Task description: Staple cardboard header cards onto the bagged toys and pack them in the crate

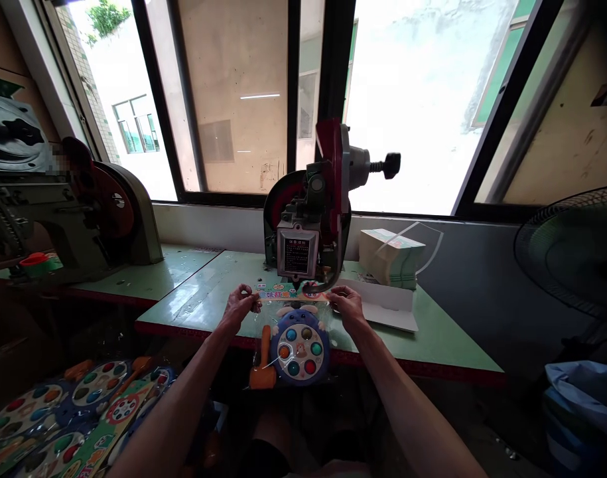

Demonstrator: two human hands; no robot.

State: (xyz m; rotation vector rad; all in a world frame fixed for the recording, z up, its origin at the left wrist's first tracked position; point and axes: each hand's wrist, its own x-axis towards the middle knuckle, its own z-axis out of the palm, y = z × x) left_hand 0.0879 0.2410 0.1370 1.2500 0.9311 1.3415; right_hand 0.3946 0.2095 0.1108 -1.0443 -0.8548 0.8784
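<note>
My left hand pinches the left end of a printed header card. At the card's right end, the fingers of my right hand are closed as well. Below the card hangs a clear plastic bag with a round blue whack-a-mole toy and an orange toy hammer inside, over the table's front edge. The card's middle lies under the head of a bench stapling machine, which partly covers it.
A stack of printed cards stands at the right behind an open white box on the green table. More bagged toys lie at lower left. Another machine is at left; a fan stands at right.
</note>
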